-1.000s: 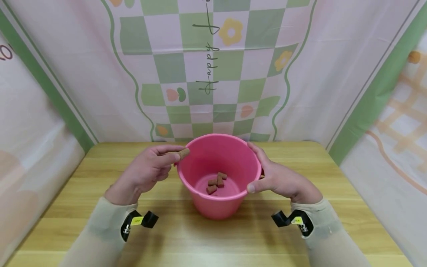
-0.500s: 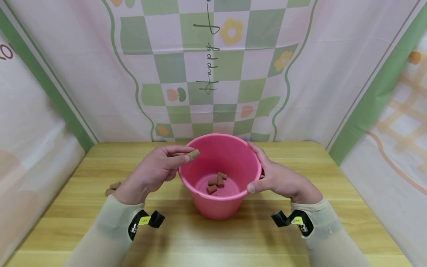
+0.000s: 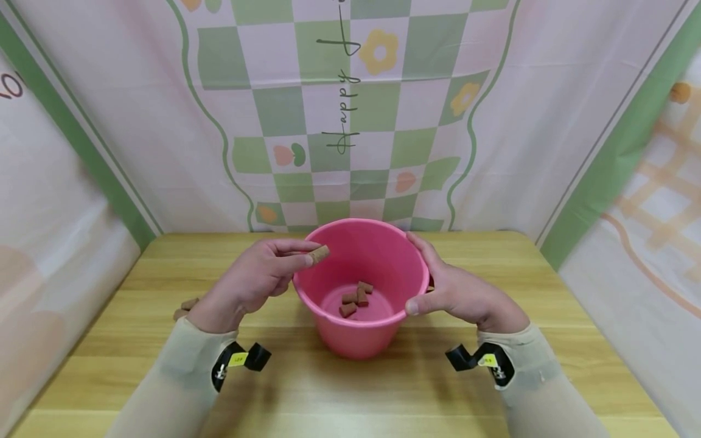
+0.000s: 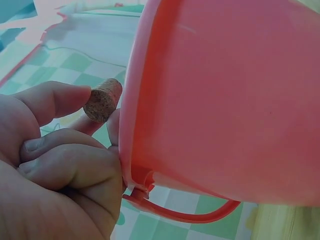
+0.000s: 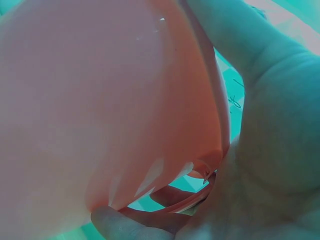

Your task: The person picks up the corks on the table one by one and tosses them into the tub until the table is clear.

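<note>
The left hand [image 3: 263, 271] pinches a cork [image 3: 319, 254] at the pink bucket's [image 3: 356, 342] left rim; the right hand [image 3: 457, 295] grips the opposite rim, apparently to steady it on the bench [image 3: 350, 401]. Four brown pieces [image 3: 361, 297] lie inside, probably corks, though shaded. Other corks [image 3: 189, 303] lie beside the left wrist, partly hidden.

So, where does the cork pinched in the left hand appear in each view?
Head: just left of centre, cork in the left hand, at the left side of the pink bucket.
Left wrist: upper left, cork beside the pink bucket.
Right wrist: not in it.
Shared landmark: the pink bucket, in all three.
</note>
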